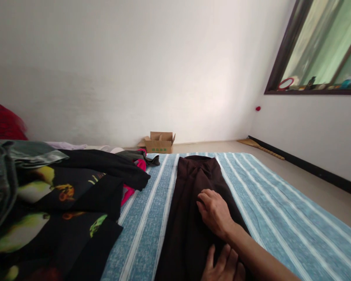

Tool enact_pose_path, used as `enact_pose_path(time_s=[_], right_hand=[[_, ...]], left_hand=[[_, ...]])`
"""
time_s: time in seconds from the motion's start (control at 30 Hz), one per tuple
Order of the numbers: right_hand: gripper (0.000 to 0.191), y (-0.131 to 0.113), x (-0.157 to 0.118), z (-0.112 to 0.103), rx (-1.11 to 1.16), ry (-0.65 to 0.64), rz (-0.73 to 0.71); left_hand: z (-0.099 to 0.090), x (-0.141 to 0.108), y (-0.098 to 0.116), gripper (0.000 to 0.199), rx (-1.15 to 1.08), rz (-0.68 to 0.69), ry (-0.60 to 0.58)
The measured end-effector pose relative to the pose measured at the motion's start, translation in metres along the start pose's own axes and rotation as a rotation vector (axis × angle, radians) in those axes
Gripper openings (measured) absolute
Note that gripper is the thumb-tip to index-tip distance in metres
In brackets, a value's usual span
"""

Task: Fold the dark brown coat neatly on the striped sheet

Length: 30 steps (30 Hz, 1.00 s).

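Dark brown garment [190, 210], blue sheet [251, 187] with white stripes, black cloth [82, 205] with yellow-green print

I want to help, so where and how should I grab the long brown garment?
Probably by both corners of its waistband, one hand each, coming from the far end. The brown garment lies lengthwise with that edge spread and uncovered, while the right hand covers part of its middle.

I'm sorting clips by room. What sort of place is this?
Probably a bedroom: a striped blue sheet, a pile of clothes, and a red-framed mirror on the windowsill.
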State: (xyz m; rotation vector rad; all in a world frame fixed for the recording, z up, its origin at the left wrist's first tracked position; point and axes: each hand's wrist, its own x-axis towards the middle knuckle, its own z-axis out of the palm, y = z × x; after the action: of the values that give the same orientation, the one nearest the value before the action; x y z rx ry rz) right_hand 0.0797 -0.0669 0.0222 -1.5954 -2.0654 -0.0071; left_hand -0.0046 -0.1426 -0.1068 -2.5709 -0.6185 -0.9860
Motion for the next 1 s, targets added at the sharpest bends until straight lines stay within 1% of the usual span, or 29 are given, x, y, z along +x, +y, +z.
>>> enact_pose_path(time_s=[0.1, 0.2, 0.33, 0.37, 0.47, 0.53, 0.7, 0.8, 0.87, 1.0], right_hand=[[0.016, 0.004, -0.022, -0.005, 0.021, 0.032, 0.037], [0.019, 0.019, -0.039, -0.005, 0.052, 0.073, 0.121], [0.03, 0.039, -0.058, 0.006, 0.138, 0.151, 0.248], [0.033, 0.043, -0.062, 0.009, 0.165, 0.171, 0.28], [0.037, 0.048, -0.07, 0.017, 0.255, 0.209, 0.362], [0.04, 0.05, -0.072, 0.019, 0.319, 0.205, 0.407], [0.04, 0.053, -0.069, 0.012, 0.432, 0.13, 0.477], [0.038, 0.055, -0.066, 0.007, 0.485, 0.088, 0.508], [0.035, 0.056, -0.064, 0.004, 0.527, 0.047, 0.519], [0.028, 0.061, -0.06, 0.001, 0.594, -0.026, 0.492]], left_hand=[[-0.012, 0.003, -0.002, 0.024, -0.032, -0.007, -0.077], [-0.036, 0.016, -0.004, 0.026, -0.062, -0.002, -0.245], [-0.068, 0.037, -0.007, 0.033, -0.158, -0.033, -0.49], [-0.074, 0.041, -0.007, 0.037, -0.193, -0.051, -0.546], [-0.084, 0.05, -0.007, 0.057, -0.308, -0.118, -0.687], [-0.089, 0.054, -0.005, 0.059, -0.36, -0.183, -0.739], [-0.102, 0.066, 0.0, 0.054, -0.432, -0.299, -0.807], [-0.109, 0.074, 0.001, 0.046, -0.451, -0.361, -0.805], [-0.112, 0.078, 0.0, 0.04, -0.474, -0.397, -0.755], [-0.11, 0.085, -0.01, 0.028, -0.531, -0.47, -0.548]])
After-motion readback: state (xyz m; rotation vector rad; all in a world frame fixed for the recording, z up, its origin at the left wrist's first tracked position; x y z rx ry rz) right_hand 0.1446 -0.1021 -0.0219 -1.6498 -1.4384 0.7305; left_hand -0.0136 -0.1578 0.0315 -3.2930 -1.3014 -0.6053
